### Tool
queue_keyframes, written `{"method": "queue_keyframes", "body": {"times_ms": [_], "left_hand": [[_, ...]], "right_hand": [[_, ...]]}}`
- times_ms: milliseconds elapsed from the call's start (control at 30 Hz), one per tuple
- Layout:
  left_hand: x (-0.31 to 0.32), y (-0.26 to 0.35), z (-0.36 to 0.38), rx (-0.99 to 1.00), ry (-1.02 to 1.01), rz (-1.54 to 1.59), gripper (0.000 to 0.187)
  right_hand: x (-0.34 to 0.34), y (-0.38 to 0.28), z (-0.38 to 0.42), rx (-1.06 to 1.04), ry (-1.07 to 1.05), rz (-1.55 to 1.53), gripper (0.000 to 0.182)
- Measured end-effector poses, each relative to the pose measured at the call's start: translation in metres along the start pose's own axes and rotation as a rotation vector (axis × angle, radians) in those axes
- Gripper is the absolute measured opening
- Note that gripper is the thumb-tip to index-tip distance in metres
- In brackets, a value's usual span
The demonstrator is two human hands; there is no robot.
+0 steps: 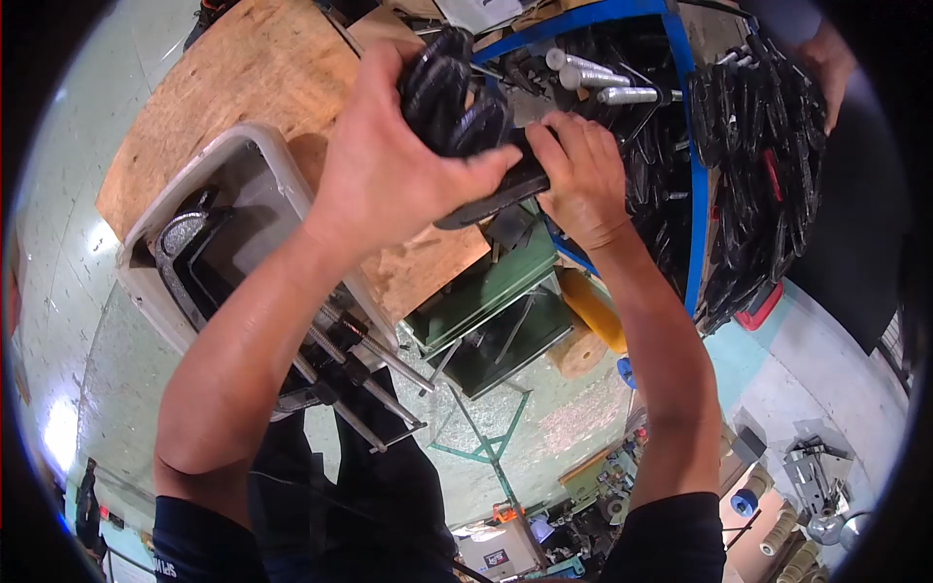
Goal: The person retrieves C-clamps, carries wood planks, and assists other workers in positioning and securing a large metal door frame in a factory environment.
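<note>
My left hand (384, 165) is closed around a bunch of dark, glossy black pieces (452, 92) at the top middle. Below its thumb, a flat black bar (496, 201) slants across between both hands. The fingers of my right hand (588, 175) curl over the right end of that bar. Both hands are raised above the corner of a plywood board (428, 272). To the lower left, a whitish plastic bin (267, 146) contains large C-clamps (180, 262), their threaded screws (374, 340) sticking out over its near side.
A blue-framed container (700, 194) of black parts stands at right, with silver rods (627, 95) on top. Beyond it lies a heap of black pieces (758, 146), with another person's hand (831, 73) beside it. A green metal stand (486, 301) and yellow cylinder (593, 311) are below.
</note>
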State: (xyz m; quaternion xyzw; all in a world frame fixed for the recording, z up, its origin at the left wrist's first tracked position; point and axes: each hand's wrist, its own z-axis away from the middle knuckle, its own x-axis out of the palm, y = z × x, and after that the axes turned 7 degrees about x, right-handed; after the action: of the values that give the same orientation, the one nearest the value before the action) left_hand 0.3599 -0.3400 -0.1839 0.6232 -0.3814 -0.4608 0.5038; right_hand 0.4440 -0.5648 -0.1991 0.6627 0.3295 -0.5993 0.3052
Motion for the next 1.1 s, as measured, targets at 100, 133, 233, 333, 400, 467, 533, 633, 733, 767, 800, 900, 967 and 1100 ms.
{"method": "queue_keyframes", "body": {"times_ms": [100,133,233,333,400,467,533,633,733,767,800,900,967,1100], "left_hand": [[0.010,-0.009,0.002,0.025,-0.006,0.063,0.080],[0.014,-0.012,0.002,-0.009,0.038,0.037,0.079],[0.016,-0.019,-0.001,-0.271,0.073,0.170,0.079],[0.017,-0.038,0.000,-0.492,0.052,0.578,0.059],[0.015,-0.039,0.003,-0.604,0.062,0.750,0.046],[0.010,-0.029,0.008,-0.615,0.026,0.765,0.047],[0.003,-0.017,0.019,-0.640,-0.032,0.751,0.048],[0.004,-0.015,0.030,-0.543,-0.018,0.673,0.055],[0.012,-0.022,0.035,-0.443,-0.027,0.533,0.053],[0.015,-0.025,0.034,-0.447,-0.037,0.535,0.053],[0.019,-0.030,0.031,-0.447,-0.045,0.618,0.051],[0.036,-0.035,0.017,-0.475,-0.003,0.728,0.044],[0.050,-0.042,0.002,-0.489,0.060,0.820,0.037],[0.074,-0.051,-0.018,-0.547,0.052,0.879,0.033]], "right_hand": [[0.002,0.002,-0.001,0.015,-0.005,0.008,0.046],[0.003,0.004,0.000,0.012,-0.017,-0.004,0.046],[0.001,0.012,-0.002,-0.009,-0.063,-0.061,0.044],[-0.008,0.011,-0.007,-0.034,-0.185,-0.094,0.039],[-0.016,0.010,-0.009,-0.046,-0.304,-0.065,0.034],[-0.031,0.004,-0.005,-0.043,-0.316,-0.069,0.033],[-0.045,-0.006,0.002,-0.069,-0.265,-0.082,0.025],[-0.044,-0.010,0.015,-0.080,-0.216,-0.003,0.021],[-0.042,-0.006,0.018,-0.069,-0.203,0.018,0.021],[-0.043,-0.006,0.021,-0.051,-0.233,0.013,0.021],[-0.042,-0.004,0.021,-0.044,-0.241,0.010,0.021],[-0.033,0.012,0.013,-0.029,-0.357,0.089,0.024],[-0.024,0.028,0.008,-0.002,-0.341,0.111,0.027],[-0.013,0.054,0.004,0.028,-0.238,0.086,0.035]]}}
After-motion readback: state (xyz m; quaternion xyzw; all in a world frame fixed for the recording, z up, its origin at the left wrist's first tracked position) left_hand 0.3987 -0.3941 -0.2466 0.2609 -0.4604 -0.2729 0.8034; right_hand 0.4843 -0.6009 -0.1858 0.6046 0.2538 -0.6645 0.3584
